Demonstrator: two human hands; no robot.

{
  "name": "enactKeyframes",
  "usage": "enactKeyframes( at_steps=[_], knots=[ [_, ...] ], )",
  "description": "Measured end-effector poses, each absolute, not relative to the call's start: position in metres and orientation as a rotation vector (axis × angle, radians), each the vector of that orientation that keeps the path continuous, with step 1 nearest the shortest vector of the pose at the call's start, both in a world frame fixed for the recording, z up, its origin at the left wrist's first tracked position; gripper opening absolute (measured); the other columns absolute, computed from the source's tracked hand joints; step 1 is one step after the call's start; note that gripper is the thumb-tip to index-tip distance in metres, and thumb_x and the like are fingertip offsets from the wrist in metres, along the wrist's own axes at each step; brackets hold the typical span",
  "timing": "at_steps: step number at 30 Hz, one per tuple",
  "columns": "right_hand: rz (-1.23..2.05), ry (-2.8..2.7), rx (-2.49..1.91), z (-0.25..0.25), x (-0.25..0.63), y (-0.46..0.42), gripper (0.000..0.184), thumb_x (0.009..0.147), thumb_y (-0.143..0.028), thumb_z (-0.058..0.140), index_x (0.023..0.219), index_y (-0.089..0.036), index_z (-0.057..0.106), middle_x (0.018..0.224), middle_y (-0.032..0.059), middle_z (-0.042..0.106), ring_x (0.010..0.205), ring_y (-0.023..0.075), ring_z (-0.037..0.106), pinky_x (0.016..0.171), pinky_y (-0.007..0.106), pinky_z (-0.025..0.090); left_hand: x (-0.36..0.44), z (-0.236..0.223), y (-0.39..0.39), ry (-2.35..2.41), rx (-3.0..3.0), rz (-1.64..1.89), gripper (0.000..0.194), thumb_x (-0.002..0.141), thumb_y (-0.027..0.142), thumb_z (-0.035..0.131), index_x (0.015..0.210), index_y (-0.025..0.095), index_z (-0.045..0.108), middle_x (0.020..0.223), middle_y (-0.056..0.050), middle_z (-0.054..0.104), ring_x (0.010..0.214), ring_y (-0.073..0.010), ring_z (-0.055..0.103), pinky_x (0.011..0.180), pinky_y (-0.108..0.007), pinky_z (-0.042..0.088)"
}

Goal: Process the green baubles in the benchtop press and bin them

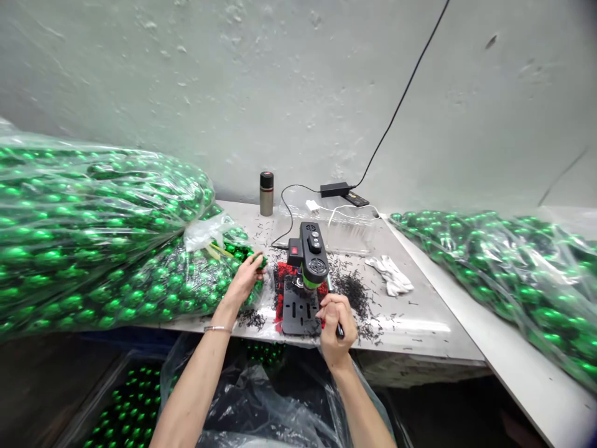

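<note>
Your right hand (336, 320) has fingers (344, 305) wrapped round one black handle (340, 333); your left hand (242, 280) half-curls at green baubles (239, 251), hold unclear. One thermos (266, 196).

You have bright, even light, seemingly from overhead, on the table (426, 305), with the pale wall (280, 93) darkening at its far right corner. A white glare streaks the table's near right, and small glints dot the green balls (156, 289); shine streaks the left bag (135, 180). Under the table you get deep shadow. Both side edges look stretched and soft, the middle sharper
</note>
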State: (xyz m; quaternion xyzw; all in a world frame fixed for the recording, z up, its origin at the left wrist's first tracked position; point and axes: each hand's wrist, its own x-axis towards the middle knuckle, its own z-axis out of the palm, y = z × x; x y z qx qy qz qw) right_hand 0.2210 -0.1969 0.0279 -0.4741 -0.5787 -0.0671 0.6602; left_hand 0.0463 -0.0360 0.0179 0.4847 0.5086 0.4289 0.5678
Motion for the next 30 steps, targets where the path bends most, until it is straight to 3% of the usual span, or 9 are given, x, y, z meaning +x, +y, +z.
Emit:
enactKeyframes(
  at_steps=[4,9,13,18,22,30],
  knots=[
    [-0.165,-1.304,-1.086,0.029,0.221,-0.197,0.029,0.095,-0.01,0.043,0.07,-0.02,0.054,0.076,0.0012,0.058,0.07,0.0127,0.058,0.062,0.027,0.045,0.052,0.015,-0.071,0.813,0.661,0.918,0.033,0.095,0.015,0.055,0.127,0.013,0.061,0.096,-0.01,0.075,0.077,-0.0126,0.07,0.066,-0.019,0.055],
    [-0.167,-1.344,-1.093,0.031,0.223,-0.198,0.03,0.096,-0.012,0.043,0.07,-0.02,0.054,0.074,0.0011,0.057,0.069,0.0132,0.058,0.062,0.028,0.046,0.07,-0.003,-0.094,0.82,0.667,0.85,0.038,0.094,0.017,0.057,0.131,0.016,0.061,0.098,-0.009,0.075,0.085,-0.0143,0.072,0.081,-0.026,0.059],
    [-0.174,-1.373,-1.09,0.032,0.225,-0.198,0.029,0.096,-0.012,0.042,0.071,-0.021,0.053,0.075,0.0012,0.057,0.069,0.0131,0.058,0.063,0.028,0.047,0.085,-0.025,-0.1,0.994,0.965,0.823,0.043,0.092,0.022,0.059,0.135,0.017,0.059,0.104,-0.009,0.075,0.086,-0.0173,0.072,0.084,-0.032,0.059],
    [-0.183,-1.372,-1.091,0.032,0.224,-0.198,0.028,0.096,-0.011,0.043,0.072,-0.021,0.053,0.076,0.0012,0.057,0.073,0.0131,0.058,0.066,0.028,0.047,0.096,-0.034,-0.112,1.223,1.655,0.739,0.041,0.083,0.032,0.069,0.121,0.016,0.068,0.101,-0.009,0.076,0.091,-0.0238,0.071,0.086,-0.035,0.055],
    [-0.175,-1.381,-1.096,0.032,0.224,-0.199,0.027,0.096,-0.012,0.043,0.073,-0.021,0.053,0.078,0.0013,0.058,0.074,0.0128,0.059,0.066,0.028,0.046,0.101,-0.031,-0.12,1.281,2.051,0.696,0.038,0.084,0.03,0.069,0.119,0.014,0.068,0.112,-0.014,0.074,0.1,-0.0279,0.069,0.092,-0.039,0.053],
    [-0.165,-1.372,-1.14,0.028,0.225,-0.202,0.028,0.097,-0.016,0.04,0.073,-0.021,0.053,0.078,0.0027,0.059,0.073,0.0146,0.059,0.064,0.03,0.046,0.11,-0.052,-0.124,1.219,2.217,0.945,0.031,0.088,0.034,0.068,0.114,0.018,0.069,0.113,-0.012,0.072,0.105,-0.0276,0.065,0.094,-0.043,0.05]
  ],
)
